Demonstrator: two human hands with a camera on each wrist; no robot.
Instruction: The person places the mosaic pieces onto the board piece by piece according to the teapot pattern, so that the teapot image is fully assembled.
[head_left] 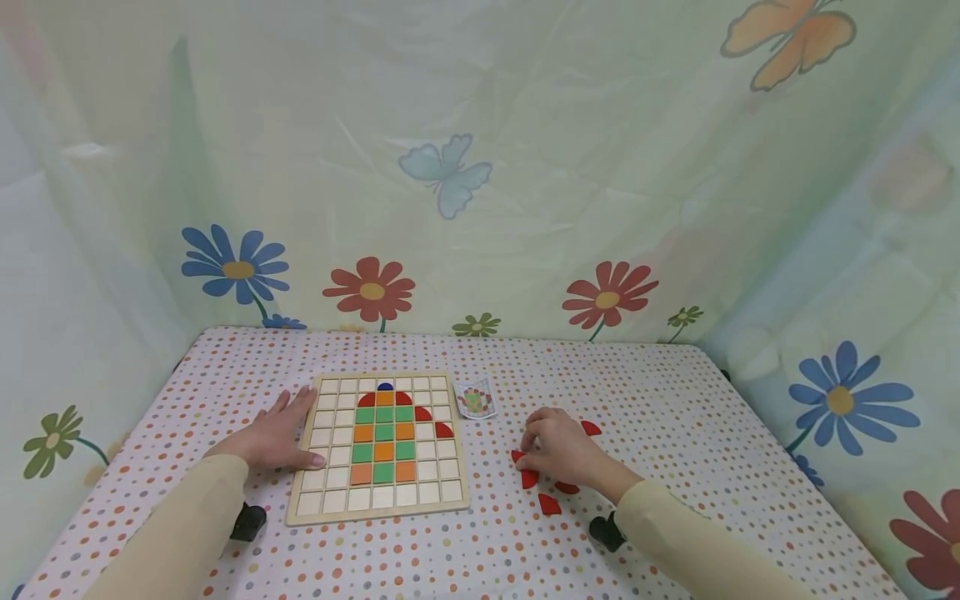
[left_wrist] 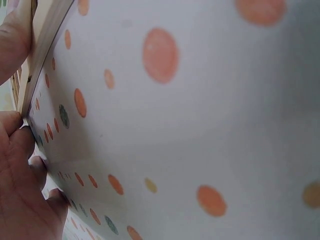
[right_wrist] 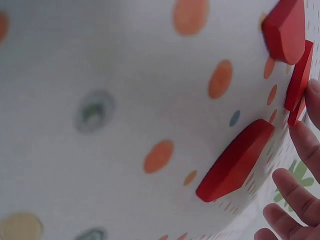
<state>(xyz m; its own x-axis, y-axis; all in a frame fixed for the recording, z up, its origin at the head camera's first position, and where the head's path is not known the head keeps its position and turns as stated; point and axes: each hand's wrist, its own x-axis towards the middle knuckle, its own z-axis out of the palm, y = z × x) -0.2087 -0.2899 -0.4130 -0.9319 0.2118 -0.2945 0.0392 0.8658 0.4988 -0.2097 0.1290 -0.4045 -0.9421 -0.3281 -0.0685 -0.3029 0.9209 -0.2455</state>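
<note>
My left hand [head_left: 273, 437] rests with spread fingers on the left edge of a wooden grid board [head_left: 378, 516], thumb over the rim. Green squares [head_left: 383, 432] and orange squares [head_left: 384, 451] form a tower on it, topped by a blue half-round piece [head_left: 386, 387]. Red quarter-circle pieces [head_left: 423, 413] sit at its upper sides and step down to the right. Right of the board, my right hand [head_left: 558, 446] pinches a red quarter-circle piece [right_wrist: 296, 114] between thumb and index finger, close over the table. Its other fingers are loosely extended.
Several more red quarter-circle pieces [head_left: 550, 504] lie around the right hand. A small picture card [head_left: 476, 398] lies beside the board's upper right corner. The dotted tablecloth [head_left: 637, 383] reaches back to a flowered curtain [head_left: 517, 208].
</note>
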